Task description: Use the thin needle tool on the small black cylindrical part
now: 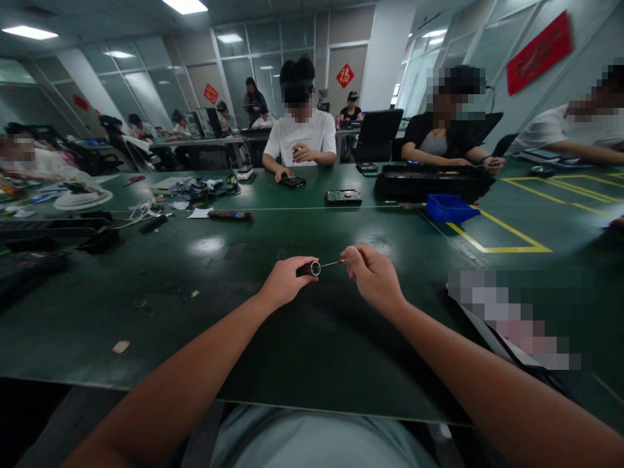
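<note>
Bit-fitting step, I'd judge: left hand (pixel 284 281) wrapped around a short dark screwdriver handle (pixel 306 269), right hand (pixel 371 277) pinching a thin metal bit (pixel 330 264) at its 3 o'clock, both above table (pixel 205 312) centre; seating needs straight axial alignment.

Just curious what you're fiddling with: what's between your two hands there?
In the head view, a thin metal bit spans the gap: the right hand pinches its far end, and its near end meets the small dark handle gripped by the left hand, above the green table.

Bin (pixel 451 208) right of hard drive (pixel 344 197), both on table (pixel 146 305)
</note>
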`<move>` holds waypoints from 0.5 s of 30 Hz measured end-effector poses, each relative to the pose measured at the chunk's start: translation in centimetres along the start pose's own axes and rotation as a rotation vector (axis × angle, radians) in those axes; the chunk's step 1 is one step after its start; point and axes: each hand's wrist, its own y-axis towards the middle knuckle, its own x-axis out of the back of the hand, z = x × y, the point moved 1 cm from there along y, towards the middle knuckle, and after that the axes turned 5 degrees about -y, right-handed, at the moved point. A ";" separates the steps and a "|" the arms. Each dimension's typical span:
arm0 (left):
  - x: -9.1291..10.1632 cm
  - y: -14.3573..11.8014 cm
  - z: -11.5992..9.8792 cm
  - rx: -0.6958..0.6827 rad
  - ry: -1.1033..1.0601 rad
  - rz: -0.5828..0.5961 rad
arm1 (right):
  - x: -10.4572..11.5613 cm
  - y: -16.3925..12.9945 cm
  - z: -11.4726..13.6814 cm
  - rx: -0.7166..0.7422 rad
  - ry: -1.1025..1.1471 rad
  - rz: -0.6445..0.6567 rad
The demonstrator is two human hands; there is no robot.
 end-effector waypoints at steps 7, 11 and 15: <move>0.3 -0.1 -0.2 -0.012 0.001 -0.013 | -0.1 -0.1 -0.3 0.007 0.071 -0.016; 0.4 -0.1 -0.3 -0.006 0.020 -0.002 | -0.2 -0.1 -0.4 -0.013 0.056 -0.013; 0.4 -0.1 -0.5 0.016 0.064 -0.029 | -0.5 0.2 -0.8 -0.083 0.252 -0.070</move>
